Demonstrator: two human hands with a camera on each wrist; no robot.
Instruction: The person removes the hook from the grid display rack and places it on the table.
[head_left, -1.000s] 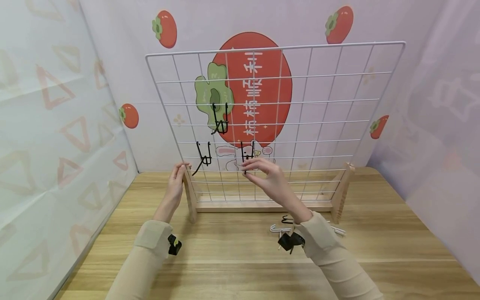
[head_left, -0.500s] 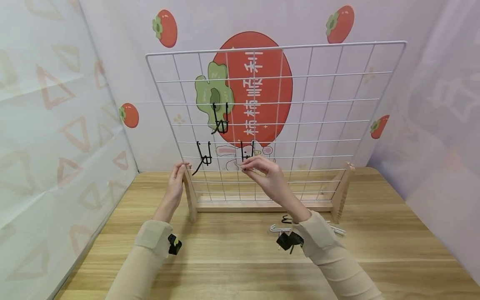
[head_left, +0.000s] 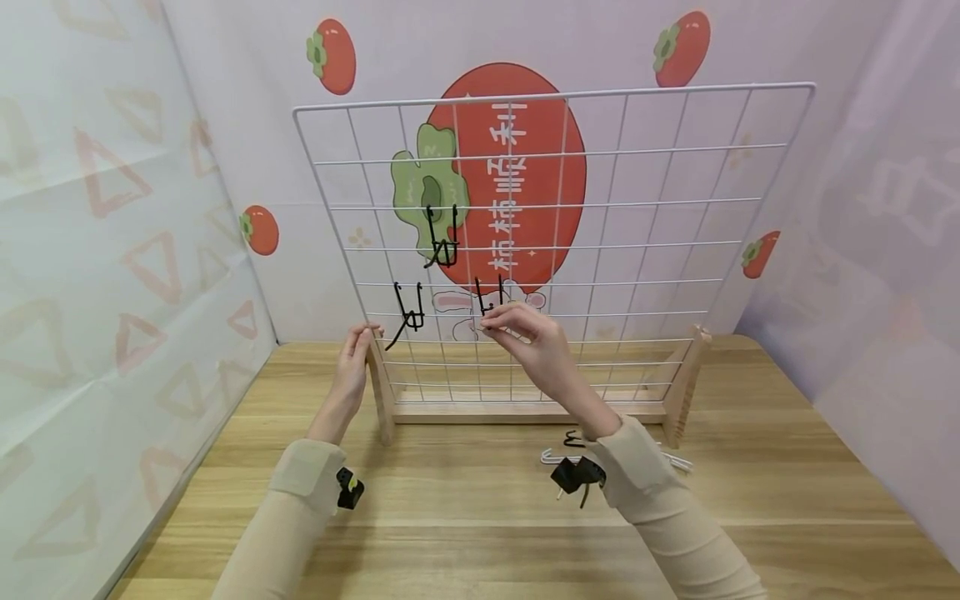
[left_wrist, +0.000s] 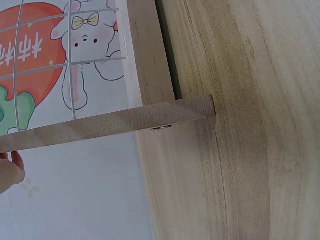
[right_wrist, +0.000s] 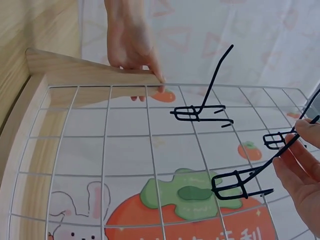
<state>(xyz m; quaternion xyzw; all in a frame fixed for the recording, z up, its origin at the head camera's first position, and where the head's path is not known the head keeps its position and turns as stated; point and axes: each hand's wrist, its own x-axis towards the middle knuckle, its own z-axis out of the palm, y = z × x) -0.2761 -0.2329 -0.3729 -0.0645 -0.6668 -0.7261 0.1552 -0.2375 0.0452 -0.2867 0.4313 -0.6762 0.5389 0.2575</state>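
Observation:
A white wire grid panel [head_left: 622, 242] stands upright in a wooden stand [head_left: 525, 412]. My right hand [head_left: 536, 346] pinches the prong of a black wire hook [right_wrist: 230, 186] in front of the grid's lower middle. My fingers cover part of that hook in the head view. Two similar black hooks hang on the grid: an upper hook [head_left: 444, 242] and a lower left hook [head_left: 410, 312]. At the stand's left upright [left_wrist: 110, 120], my left hand [head_left: 352, 362] grips the upper end, fingers behind it and beside the grid's edge.
Several loose hooks lie on the wooden table [head_left: 465, 517] under my right forearm, among them a white hook [head_left: 558, 457] and a black hook [head_left: 573, 438]. A printed cloth backdrop [head_left: 615, 50] stands behind the grid, with another patterned cloth [head_left: 97, 292] at the left.
My right hand has moved slightly up and left with the black hook, whose upper ends now stand a little higher against the grid. My left hand stays in place.

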